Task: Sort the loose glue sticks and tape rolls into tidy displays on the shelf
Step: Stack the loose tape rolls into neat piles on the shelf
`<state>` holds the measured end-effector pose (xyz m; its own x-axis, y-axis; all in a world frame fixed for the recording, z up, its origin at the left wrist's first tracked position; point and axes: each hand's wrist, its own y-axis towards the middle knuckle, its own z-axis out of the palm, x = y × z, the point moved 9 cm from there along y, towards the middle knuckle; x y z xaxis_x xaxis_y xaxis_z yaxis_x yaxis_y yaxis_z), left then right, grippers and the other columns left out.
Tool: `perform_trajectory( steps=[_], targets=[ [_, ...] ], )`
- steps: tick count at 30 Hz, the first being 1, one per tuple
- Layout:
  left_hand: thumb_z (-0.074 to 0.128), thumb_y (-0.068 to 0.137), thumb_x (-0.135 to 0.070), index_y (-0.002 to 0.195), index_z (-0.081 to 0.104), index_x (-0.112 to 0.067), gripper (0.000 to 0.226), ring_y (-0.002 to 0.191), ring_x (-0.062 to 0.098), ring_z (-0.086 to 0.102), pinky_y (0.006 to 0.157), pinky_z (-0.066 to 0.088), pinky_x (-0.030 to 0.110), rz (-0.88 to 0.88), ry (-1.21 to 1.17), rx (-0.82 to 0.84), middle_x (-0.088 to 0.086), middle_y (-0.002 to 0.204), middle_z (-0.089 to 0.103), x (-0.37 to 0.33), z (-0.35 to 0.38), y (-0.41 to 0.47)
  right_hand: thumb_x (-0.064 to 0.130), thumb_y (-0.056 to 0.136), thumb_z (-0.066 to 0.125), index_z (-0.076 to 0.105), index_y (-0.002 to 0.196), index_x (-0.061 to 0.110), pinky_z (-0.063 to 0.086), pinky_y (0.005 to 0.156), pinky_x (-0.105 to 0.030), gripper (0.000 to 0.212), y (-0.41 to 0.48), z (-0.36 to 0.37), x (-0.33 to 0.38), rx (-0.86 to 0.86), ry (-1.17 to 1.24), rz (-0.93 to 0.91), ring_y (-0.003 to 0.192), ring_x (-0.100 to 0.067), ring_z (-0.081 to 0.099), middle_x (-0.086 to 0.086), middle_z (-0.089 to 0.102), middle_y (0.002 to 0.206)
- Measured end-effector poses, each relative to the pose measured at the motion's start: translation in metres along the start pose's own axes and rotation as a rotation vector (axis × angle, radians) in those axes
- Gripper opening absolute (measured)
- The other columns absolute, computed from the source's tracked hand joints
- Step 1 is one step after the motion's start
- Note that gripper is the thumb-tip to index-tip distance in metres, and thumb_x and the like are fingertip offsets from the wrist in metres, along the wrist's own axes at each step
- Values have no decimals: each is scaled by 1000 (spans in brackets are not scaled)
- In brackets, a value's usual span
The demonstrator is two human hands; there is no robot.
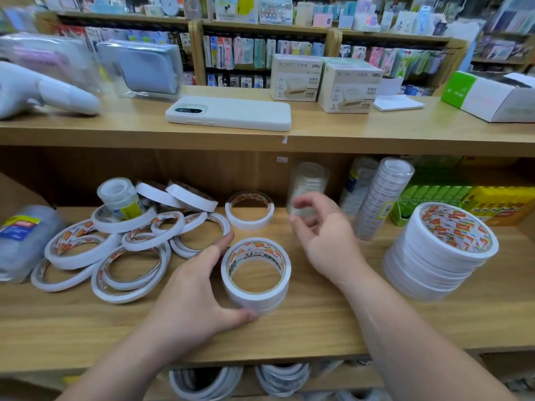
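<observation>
Stacking step in hand. The left hand cups the short tape stack on the shelf, thumb and fingers round its wall. The right hand hovers, loosely curled, apparently empty. Next move, likely: take a roll from the loose pile and seat it squarely on top.

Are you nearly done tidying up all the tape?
About halfway, I'd say. Done: a tall stack of rolls stands neat on the right, beside boxed glue sticks. In hand: the left hand cups a short stack in the middle; the right hand is blurred, so its grip is unclear. Still to do: a messy pile of thin rolls on the left and one lone roll behind.
</observation>
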<state>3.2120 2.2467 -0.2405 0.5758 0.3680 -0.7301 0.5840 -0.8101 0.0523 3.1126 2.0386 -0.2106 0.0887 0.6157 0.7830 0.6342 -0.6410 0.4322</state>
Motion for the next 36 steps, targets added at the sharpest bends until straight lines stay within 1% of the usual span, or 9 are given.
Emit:
perform_trajectory(
  steps=[3,7,11,16,20,25,32,34,36],
  targets=[
    [93,43,-59,154,24,-45,132,136,-5,39,117,37,30,-2,13,-12,-29,149,39,1,-1,-1,20,95,64,59,134,37,45,94,-25,43,4,40,5,381,-303,-5,95,-9,54,9,40,141],
    [93,43,-59,154,22,-47,132,136,-4,40,116,37,31,-18,14,-15,-29,149,40,2,-3,-2,32,99,56,52,134,45,48,93,-38,37,5,56,4,510,-588,67,117,-21,53,8,39,135],
    [94,46,-56,154,22,-47,130,137,-5,37,117,36,30,-28,16,-13,-28,151,38,1,-3,-3,47,92,60,54,109,34,41,75,-32,22,-5,39,3,495,-664,82,101,-27,59,6,46,112],
    [91,46,-64,156,17,-46,134,141,-7,26,119,27,24,-26,47,25,-32,153,27,-4,-1,-5,77,64,60,56,79,28,48,77,-33,52,-26,-4,-1,449,-569,51,85,-12,56,11,55,92],
    [91,47,-64,155,23,-44,129,138,-10,28,115,26,17,-11,37,0,-33,151,30,-8,-2,-6,55,70,81,56,75,29,45,73,-30,36,-37,-32,0,328,-564,52,86,-10,56,14,58,86],
    [92,47,-62,154,27,-42,126,135,-9,36,115,35,24,-24,-15,-13,-31,149,37,-6,-4,-7,49,84,71,62,79,27,49,74,-30,24,-43,-44,15,202,-332,65,81,-5,62,13,68,85],
    [86,51,-69,153,32,-41,119,135,-8,38,116,36,28,-7,-20,-16,-30,149,39,-5,-5,-8,47,82,73,58,72,28,39,102,-28,27,-52,-21,-2,371,-243,99,139,2,39,6,65,113],
    [86,52,-70,151,34,-41,116,134,-9,40,115,38,29,-8,-33,-12,-30,148,42,-4,-6,-7,42,82,76,57,71,25,42,95,-24,28,-52,-20,-2,387,-192,125,129,1,50,4,68,105],
    [86,52,-69,151,36,-41,114,132,-9,42,114,40,28,-8,-39,-8,-29,146,44,-4,-6,-6,43,76,82,57,71,22,48,77,-33,33,-48,-22,0,341,-133,131,91,-8,63,-2,69,92]
  ],
)
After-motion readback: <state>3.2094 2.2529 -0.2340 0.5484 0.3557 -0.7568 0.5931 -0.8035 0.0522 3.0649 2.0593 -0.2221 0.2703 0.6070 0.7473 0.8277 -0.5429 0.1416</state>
